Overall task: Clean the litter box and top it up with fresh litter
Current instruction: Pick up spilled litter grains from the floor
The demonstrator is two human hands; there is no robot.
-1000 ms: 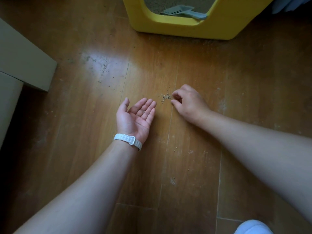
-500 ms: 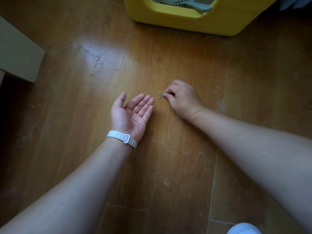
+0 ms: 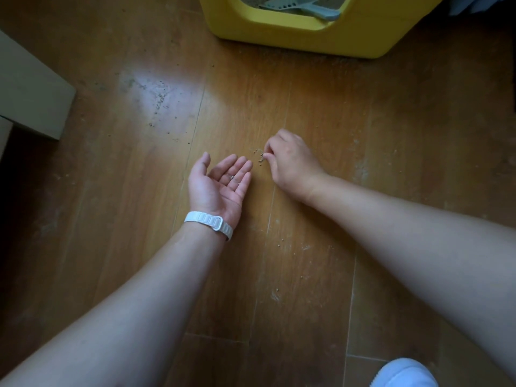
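Note:
The yellow litter box (image 3: 307,37) stands at the top of the view, with a grey-blue scoop (image 3: 301,7) lying on the litter inside. A small heap of spilled litter grains (image 3: 260,157) lies on the wooden floor. My left hand (image 3: 219,185) rests palm up just left of the heap, fingers apart, with a few grains on the fingers; a white band circles its wrist. My right hand (image 3: 293,166) is palm down beside the heap, its fingertips curled and pinched at the grains.
More scattered grains (image 3: 159,101) dot the glossy floor at upper left, and a few others (image 3: 279,244) lie nearer to me. A beige box or furniture corner (image 3: 30,90) sits at the left. A white shoe tip (image 3: 405,372) shows at the bottom right.
My right hand has pushed the grains a little closer to my left palm. The view has shifted slightly; my left hand stays palm up.

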